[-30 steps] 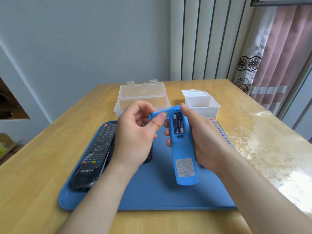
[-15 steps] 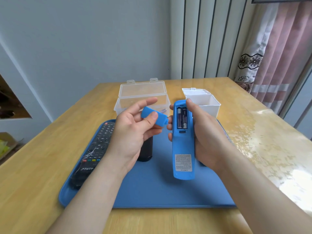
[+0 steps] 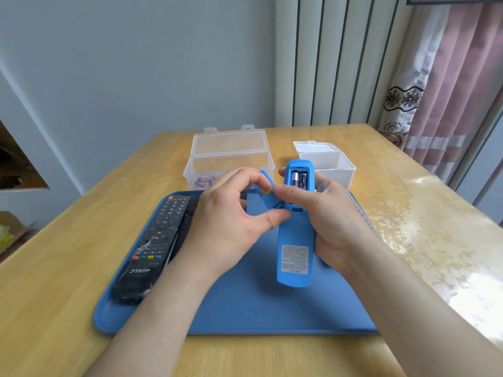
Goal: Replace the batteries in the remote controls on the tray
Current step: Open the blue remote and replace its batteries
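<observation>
My right hand [image 3: 324,221] grips a blue remote [image 3: 295,240], held back side up over the blue tray [image 3: 245,308]. Its battery bay is uncovered and two dark batteries [image 3: 298,180] lie inside. My left hand [image 3: 231,221] pinches the blue battery cover [image 3: 265,190] right beside the remote's left edge, the right thumb touching it. A black remote [image 3: 152,246] lies along the tray's left side. A second dark remote is partly hidden behind my left hand. The edge of a light-coloured remote [image 3: 362,213] peeks out behind my right wrist.
A clear lidded box [image 3: 231,159] with several batteries in it stands open behind the tray. A white box [image 3: 326,164], also open, stands to its right. The wooden table [image 3: 408,213] ends at a wall on the left and curtains at the far right.
My left hand has brought the detached blue cover in against the remote's left side. The remote stays in my right hand, raised slightly.
</observation>
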A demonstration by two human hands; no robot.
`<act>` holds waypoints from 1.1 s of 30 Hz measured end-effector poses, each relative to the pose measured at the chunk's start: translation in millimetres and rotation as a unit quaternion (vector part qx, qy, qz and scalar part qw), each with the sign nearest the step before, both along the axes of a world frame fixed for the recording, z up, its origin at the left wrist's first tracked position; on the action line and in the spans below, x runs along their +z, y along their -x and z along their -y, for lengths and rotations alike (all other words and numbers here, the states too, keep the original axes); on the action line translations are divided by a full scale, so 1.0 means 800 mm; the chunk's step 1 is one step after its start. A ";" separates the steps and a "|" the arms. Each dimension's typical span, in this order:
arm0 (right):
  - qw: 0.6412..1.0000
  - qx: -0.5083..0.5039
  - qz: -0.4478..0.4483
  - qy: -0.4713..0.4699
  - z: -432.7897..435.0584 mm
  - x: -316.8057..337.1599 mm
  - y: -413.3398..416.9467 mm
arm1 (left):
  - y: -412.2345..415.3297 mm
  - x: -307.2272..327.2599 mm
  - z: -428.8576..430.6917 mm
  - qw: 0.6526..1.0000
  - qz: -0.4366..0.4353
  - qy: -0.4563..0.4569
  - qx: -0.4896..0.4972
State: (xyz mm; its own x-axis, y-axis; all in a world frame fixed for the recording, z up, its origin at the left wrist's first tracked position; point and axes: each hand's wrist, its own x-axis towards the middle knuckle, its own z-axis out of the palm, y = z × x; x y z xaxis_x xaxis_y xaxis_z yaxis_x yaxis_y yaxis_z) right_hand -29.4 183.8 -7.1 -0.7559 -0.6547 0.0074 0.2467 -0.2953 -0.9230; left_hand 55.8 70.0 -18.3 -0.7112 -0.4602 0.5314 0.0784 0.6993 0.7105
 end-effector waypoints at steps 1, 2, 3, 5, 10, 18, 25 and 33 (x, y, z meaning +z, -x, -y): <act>1.000 0.001 -0.005 -0.008 -0.001 0.000 0.001 | -0.001 0.000 0.000 1.000 0.004 0.024 0.006; 1.000 0.003 -0.008 -0.013 -0.001 0.000 0.002 | -0.001 0.001 0.000 1.000 0.010 0.026 0.007; 1.000 0.006 -0.011 -0.017 -0.001 -0.001 0.003 | -0.002 0.001 0.000 1.000 0.019 0.015 0.002; 1.000 0.013 -0.015 -0.023 -0.002 0.000 0.002 | -0.003 0.001 0.000 0.999 0.042 -0.009 -0.007; 0.998 0.034 0.051 -0.018 -0.003 0.008 -0.001 | -0.008 0.006 -0.003 0.999 -0.020 0.026 -0.012; 0.996 0.026 0.087 0.009 0.002 0.005 0.000 | 0.001 -0.005 -0.013 0.984 -0.038 0.170 -0.044; 0.998 -0.004 0.060 -0.011 0.001 0.004 -0.002 | 0.004 -0.011 -0.010 0.989 -0.064 0.131 -0.032; 0.999 0.030 0.027 0.012 0.001 0.005 -0.009 | 0.010 -0.019 -0.012 0.991 -0.088 0.092 -0.028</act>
